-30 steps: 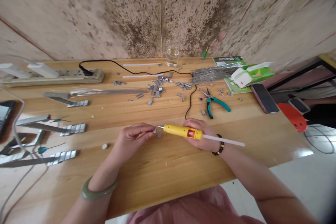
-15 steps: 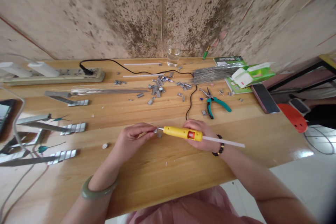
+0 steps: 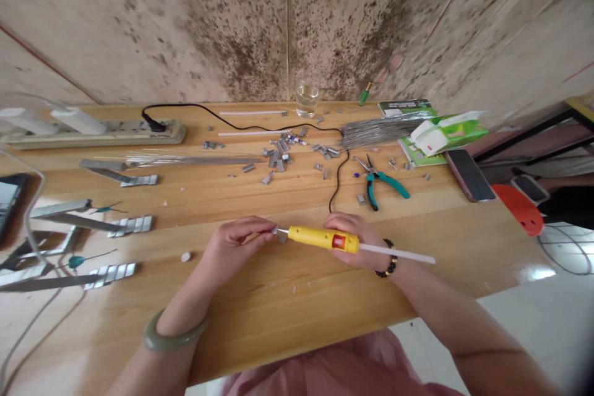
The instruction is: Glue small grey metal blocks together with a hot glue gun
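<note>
My right hand point(image 3: 349, 238) is wrapped round a yellow hot glue gun point(image 3: 310, 236), whose nozzle points left. A white glue stick point(image 3: 399, 252) juts from its back end. Between the thumb and fingers of my left hand point(image 3: 242, 240) is a small grey piece point(image 3: 275, 230), mostly hidden by the fingertips. The nozzle tip is at this piece; whether it touches, I cannot tell. Another small grey piece point(image 3: 282, 239) lies on the table just below the nozzle. Farther back is a pile of small grey pieces point(image 3: 278, 154).
Teal-handled pliers point(image 3: 378, 182) lie open at right, near a bundle of wires point(image 3: 383, 130) and a phone point(image 3: 469, 174). A glass of water point(image 3: 307, 102) stands by the wall. Grey strip assemblies point(image 3: 111, 275) lie at left, below a power strip point(image 3: 106, 135). A black cord point(image 3: 338, 179) runs behind my right hand.
Almost nothing differs. Both hands keep their places, with the glue gun's nozzle still at the small grey piece; the whole view has shifted very slightly.
</note>
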Available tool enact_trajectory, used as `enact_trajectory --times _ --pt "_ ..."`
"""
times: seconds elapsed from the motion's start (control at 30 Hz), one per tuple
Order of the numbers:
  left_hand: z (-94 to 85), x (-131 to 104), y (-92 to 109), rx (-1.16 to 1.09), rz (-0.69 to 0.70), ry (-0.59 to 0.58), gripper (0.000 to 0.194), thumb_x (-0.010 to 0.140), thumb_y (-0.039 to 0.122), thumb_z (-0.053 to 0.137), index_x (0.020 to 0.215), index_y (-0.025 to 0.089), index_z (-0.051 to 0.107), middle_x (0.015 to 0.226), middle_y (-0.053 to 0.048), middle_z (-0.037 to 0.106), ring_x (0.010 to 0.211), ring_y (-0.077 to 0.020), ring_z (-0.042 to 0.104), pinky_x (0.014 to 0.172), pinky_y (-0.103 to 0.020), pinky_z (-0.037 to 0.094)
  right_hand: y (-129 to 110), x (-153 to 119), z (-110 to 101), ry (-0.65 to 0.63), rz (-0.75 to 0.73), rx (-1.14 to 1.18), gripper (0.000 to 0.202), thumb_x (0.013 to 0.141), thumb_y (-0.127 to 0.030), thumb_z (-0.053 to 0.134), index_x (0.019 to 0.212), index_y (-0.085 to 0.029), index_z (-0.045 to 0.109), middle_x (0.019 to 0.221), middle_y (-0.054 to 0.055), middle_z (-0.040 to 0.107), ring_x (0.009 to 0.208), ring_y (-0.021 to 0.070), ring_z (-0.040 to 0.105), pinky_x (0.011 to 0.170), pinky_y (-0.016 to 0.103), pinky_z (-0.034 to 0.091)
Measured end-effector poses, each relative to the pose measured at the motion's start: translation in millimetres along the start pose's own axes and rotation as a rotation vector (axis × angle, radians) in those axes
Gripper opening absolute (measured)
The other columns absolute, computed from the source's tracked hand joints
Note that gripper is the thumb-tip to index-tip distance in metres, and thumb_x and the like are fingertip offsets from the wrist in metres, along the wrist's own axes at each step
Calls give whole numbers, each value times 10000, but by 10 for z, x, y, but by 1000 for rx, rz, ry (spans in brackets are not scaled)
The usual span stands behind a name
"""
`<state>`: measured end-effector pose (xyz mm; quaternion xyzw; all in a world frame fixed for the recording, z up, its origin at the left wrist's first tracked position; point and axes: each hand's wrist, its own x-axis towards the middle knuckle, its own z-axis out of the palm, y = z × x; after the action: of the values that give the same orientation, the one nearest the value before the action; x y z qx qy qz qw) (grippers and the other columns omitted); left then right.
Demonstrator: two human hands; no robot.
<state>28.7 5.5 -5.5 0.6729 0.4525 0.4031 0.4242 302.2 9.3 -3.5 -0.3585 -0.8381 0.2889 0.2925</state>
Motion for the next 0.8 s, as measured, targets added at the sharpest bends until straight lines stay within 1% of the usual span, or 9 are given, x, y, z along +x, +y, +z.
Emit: enact_trajectory --times 0.8 --pt "5 -10 9 12 -39 24 172 770 315 706 887 199 757 881 -66 748 790 -185 694 728 -278 579 2 -4 -3 -9 -27 -26 166 733 -174 591 883 -212 531 835 58 641 734 190 621 639 299 493"
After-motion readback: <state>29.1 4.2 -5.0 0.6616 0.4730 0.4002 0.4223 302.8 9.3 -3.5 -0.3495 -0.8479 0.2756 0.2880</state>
